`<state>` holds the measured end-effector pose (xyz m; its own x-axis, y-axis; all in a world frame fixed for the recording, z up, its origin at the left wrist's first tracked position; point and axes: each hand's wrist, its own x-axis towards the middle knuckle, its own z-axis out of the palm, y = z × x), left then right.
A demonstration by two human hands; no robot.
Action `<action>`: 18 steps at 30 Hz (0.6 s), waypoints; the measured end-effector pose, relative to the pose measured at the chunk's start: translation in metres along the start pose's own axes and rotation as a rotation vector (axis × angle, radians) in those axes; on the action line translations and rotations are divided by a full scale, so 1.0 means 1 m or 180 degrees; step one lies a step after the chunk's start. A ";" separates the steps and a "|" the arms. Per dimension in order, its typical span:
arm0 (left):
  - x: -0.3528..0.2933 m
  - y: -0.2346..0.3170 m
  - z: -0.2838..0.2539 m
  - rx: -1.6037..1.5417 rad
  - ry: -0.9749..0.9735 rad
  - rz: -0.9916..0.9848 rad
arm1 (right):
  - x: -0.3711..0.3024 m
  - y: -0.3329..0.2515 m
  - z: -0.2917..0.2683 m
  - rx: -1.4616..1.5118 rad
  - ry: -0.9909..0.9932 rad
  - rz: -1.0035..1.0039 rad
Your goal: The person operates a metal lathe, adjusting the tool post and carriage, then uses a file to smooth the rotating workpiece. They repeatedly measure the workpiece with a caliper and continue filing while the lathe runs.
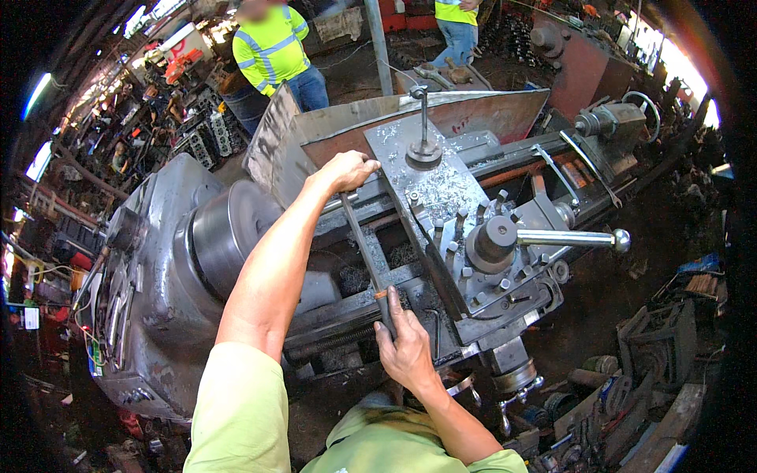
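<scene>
A person's bare hands work over a large metal lathe [169,292]. The right hand [408,347] closes around the near end of a long, narrow metal bar [365,244], its fingers wrapped about it and the index finger lying along it. The bar runs away from the right fingers, slanting up and slightly left, and its far end comes just below the left hand [344,172]. The left fingers are curled inward; whether they pinch the bar's end or only hover by it, I cannot tell.

To the left of both hands' fingers, behind the left forearm, sits a thick round chuck [233,225]. Just right of the left fingers is a flat metal slide [430,177] scattered with bright metal shavings, with an upright rod on a round base [424,154] standing on it. Right of the right fingers, and a little farther from the body, is a bolt-ringed tool post [493,244] with a shiny ball-ended lever [572,238]. Close beside the right fingers lies a thin L-shaped rod [435,331]. Well beyond the left fingers stands a person in a bright yellow jacket [270,49].
</scene>
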<state>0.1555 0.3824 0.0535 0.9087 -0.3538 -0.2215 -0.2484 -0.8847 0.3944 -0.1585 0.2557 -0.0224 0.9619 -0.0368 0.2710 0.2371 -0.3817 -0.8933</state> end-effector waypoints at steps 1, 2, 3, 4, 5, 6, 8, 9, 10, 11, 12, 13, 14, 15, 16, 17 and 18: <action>-0.001 0.000 0.001 -0.0002 -0.0020 -0.0005 | 0.000 -0.001 -0.001 0.0009 -0.0027 0.0003; -0.001 0.000 0.002 0.0002 0.0016 0.0004 | 0.000 -0.002 -0.002 -0.0018 -0.0018 0.0001; -0.002 0.000 0.003 0.0015 0.0105 0.0037 | 0.000 -0.002 -0.003 -0.0050 -0.0025 0.0001; -0.002 -0.001 0.005 0.0037 0.0249 0.0087 | 0.000 -0.003 -0.004 -0.0081 -0.0031 0.0001; -0.003 -0.002 0.006 0.0087 0.0375 0.0130 | 0.000 -0.003 -0.005 -0.0093 -0.0039 -0.0008; -0.003 -0.002 0.006 0.0035 0.0409 0.0169 | 0.000 -0.004 -0.006 -0.0104 -0.0049 -0.0010; -0.002 -0.003 0.007 0.0011 0.0419 0.0198 | 0.001 -0.004 -0.007 -0.0113 -0.0058 -0.0010; -0.002 -0.004 0.007 -0.0044 0.0368 0.0149 | 0.001 -0.003 -0.007 -0.0110 -0.0064 0.0000; -0.001 -0.004 0.007 -0.0078 0.0280 0.0078 | 0.001 -0.003 -0.008 -0.0121 -0.0121 0.0022; -0.001 -0.004 0.007 -0.0111 0.0270 0.0061 | 0.001 -0.003 -0.008 -0.0134 -0.0064 -0.0018; 0.000 -0.004 0.007 -0.0091 0.0304 0.0064 | 0.002 -0.002 -0.008 -0.0150 -0.0059 -0.0053; 0.001 -0.005 0.007 -0.0081 0.0312 0.0043 | 0.003 -0.002 -0.008 -0.0200 -0.0037 -0.0044; 0.002 -0.005 0.006 -0.0049 0.0371 0.0058 | 0.004 -0.002 -0.008 -0.0171 -0.0075 -0.0023; 0.003 -0.006 0.006 0.0013 0.0469 0.0087 | 0.006 -0.002 -0.008 -0.0177 -0.0082 0.0029; 0.004 -0.006 0.005 0.0060 0.0500 0.0105 | 0.007 -0.002 -0.008 -0.0182 -0.0097 0.0080; 0.005 -0.007 0.005 0.0117 0.0553 0.0118 | 0.008 -0.002 -0.008 -0.0190 -0.0103 0.0058; 0.006 -0.009 0.005 0.0184 0.0577 0.0162 | 0.009 -0.003 -0.008 -0.0201 -0.0109 0.0041</action>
<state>0.1611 0.3866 0.0444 0.9387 -0.3428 -0.0362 -0.3097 -0.8849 0.3480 -0.1512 0.2493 -0.0146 0.9691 -0.0109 0.2463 0.2166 -0.4390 -0.8720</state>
